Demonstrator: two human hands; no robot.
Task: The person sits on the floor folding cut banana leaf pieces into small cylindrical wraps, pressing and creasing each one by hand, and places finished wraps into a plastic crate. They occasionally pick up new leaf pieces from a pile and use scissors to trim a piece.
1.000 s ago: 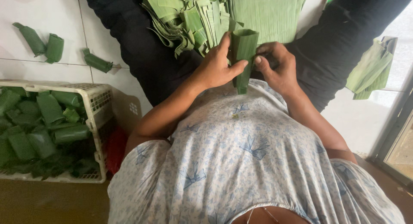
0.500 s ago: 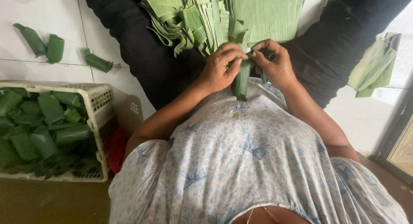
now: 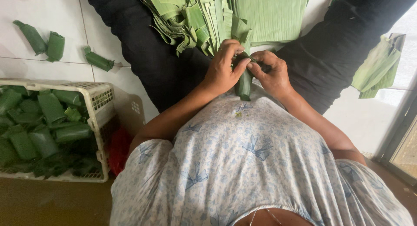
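Both hands are working close against the person's chest: the left hand (image 3: 222, 70) is curling its fingers over the upper part of a dark green leaf roll (image 3: 244, 83), while the right hand (image 3: 273, 74) is pinching the same roll from the other side, thumb and forefinger meeting at its top. So both are grasping the roll, which is standing roughly upright between the two palms, its lower end poking out below them toward the flowered blouse (image 3: 256, 165). The roll is looking tightly wound along its length, yet the fingers are busy at its top end, so I judge the wrapping of this piece as nearly done and its closing as not finished. Just beyond the fingertips, a heap of flat, pale green leaf strips (image 3: 208, 17) is lying across the lap, and it is large, which suggests much rolling is left. Well out past the left hand and lower down, a pale plastic crate (image 3: 100, 105) is holding many finished rolls (image 3: 47, 122), and it is looking fairly full. Farther beyond that hand, three more loose rolls (image 3: 55, 46) are lying on the white tiled floor (image 3: 56, 4). Out past the right hand, a few folded leaf pieces (image 3: 377, 69) are resting apart from the main heap.
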